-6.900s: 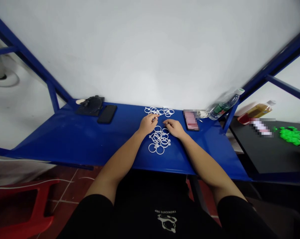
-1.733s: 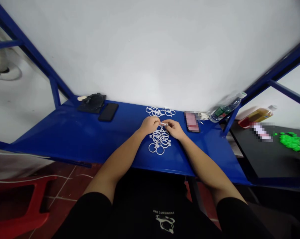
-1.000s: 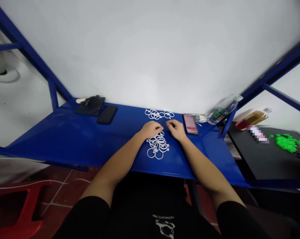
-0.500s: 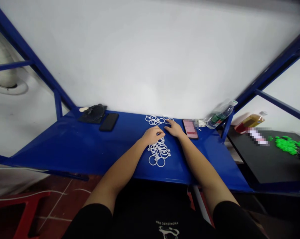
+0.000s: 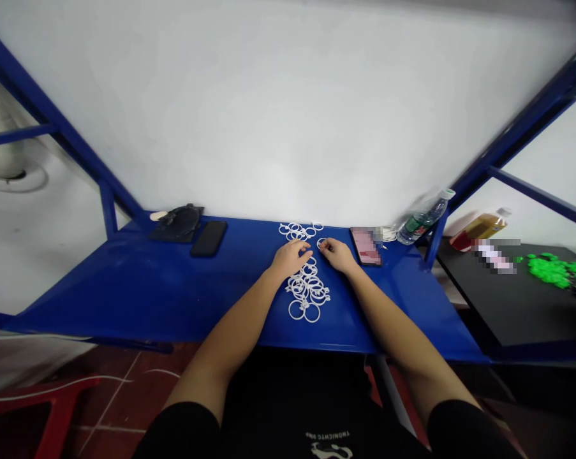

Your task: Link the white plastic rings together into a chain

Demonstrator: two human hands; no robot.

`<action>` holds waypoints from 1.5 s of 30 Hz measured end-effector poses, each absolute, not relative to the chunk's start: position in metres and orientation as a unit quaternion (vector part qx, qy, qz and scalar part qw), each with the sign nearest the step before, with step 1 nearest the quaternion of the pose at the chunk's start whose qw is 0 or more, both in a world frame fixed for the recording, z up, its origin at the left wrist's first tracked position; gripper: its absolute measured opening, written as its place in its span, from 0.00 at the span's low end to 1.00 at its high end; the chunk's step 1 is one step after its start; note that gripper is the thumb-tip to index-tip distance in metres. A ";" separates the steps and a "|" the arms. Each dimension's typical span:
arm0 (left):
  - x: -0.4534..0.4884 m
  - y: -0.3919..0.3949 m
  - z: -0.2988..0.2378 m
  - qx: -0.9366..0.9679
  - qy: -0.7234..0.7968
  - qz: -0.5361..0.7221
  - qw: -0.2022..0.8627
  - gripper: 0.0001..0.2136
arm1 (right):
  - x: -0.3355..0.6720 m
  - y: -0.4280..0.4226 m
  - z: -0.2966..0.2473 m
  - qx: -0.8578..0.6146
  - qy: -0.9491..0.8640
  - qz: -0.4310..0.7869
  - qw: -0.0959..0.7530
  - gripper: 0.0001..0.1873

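A white ring (image 5: pixel 321 242) is pinched in the right hand (image 5: pixel 336 254) above a heap of linked rings (image 5: pixel 309 290) on the blue surface (image 5: pixel 148 287); the left hand (image 5: pixel 291 257), fingers curled, rests on the heap.

Left hand (image 5: pixel 290 257) and right hand (image 5: pixel 334 254) at white rings (image 5: pixel 308 290), blue table (image 5: pixel 139 287)

Wall: a plain white wall (image 5: pixel 278 108) is seen behind the table.
Table: blue table (image 5: pixel 139 287), framed by blue bars (image 5: pixel 53 121).
Floor: reddish tiles (image 5: pixel 125 382).
Right: black table (image 5: pixel 517 306).
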State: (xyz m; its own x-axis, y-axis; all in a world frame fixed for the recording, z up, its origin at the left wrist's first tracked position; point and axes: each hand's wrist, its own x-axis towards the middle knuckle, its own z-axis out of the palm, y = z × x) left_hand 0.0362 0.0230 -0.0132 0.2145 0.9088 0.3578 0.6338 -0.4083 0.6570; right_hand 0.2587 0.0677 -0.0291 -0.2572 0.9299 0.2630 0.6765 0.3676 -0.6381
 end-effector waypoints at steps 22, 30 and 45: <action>0.045 0.012 -0.008 0.784 0.443 0.403 0.164 0.13 | 0.246 0.028 -0.001 -0.448 -0.830 0.104 0.316 0.15; 0.044 0.016 -0.011 0.781 0.391 0.463 0.154 0.04 | 0.243 0.027 -0.007 -0.393 -0.874 0.059 0.280 0.18; 0.033 0.025 -0.011 0.649 0.538 0.518 0.146 0.06 | 0.247 0.112 0.011 -0.513 -0.844 0.082 0.136 0.29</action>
State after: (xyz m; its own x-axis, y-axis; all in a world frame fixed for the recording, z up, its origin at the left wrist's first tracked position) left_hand 0.0332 0.0250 -0.0110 -0.1142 0.8494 0.5153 0.5473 -0.3791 0.7461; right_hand 0.2465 0.1117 0.0114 -0.4367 0.8879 0.1449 0.8430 0.4601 -0.2787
